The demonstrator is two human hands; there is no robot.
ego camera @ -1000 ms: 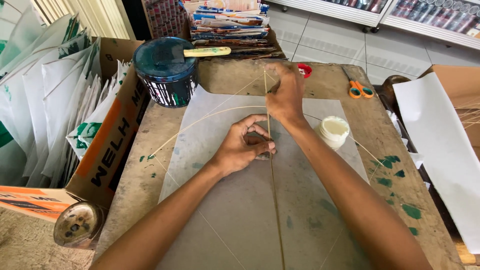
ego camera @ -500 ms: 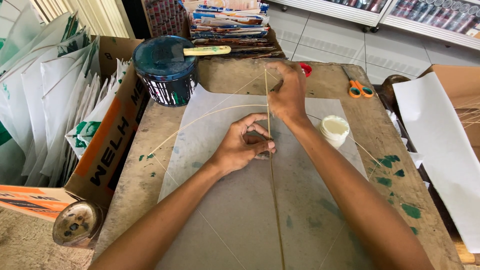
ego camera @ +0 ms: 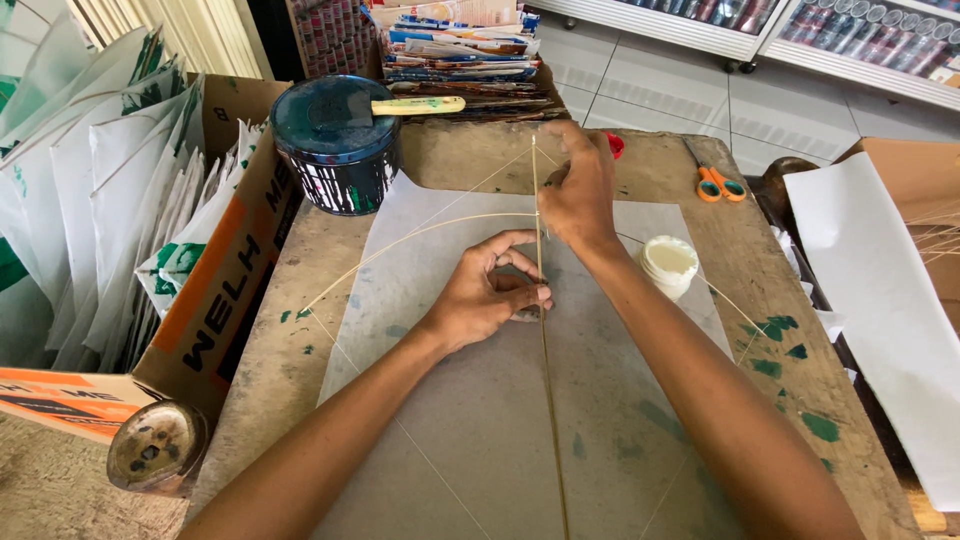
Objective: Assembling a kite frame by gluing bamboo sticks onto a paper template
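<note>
Head view looks down on a worn wooden bench (ego camera: 300, 260) carrying a pale translucent paper sheet (ego camera: 480, 420); a thin straight bamboo spine stick (ego camera: 547, 400) runs down the sheet's middle, crossed by a thin bowed bamboo stick (ego camera: 420, 235); the left hand (ego camera: 490, 295) has its grip pinched on the spine stick just below the crossing; the right hand (ego camera: 578, 190) has its grip clenched on the spine stick above the crossing; a dark blue paint-streaked tin (ego camera: 335, 145) and a small white glue pot (ego camera: 668, 262) sit near; done well, both pinches would stay close to the crossing so the spine lies straight and centred.
</note>
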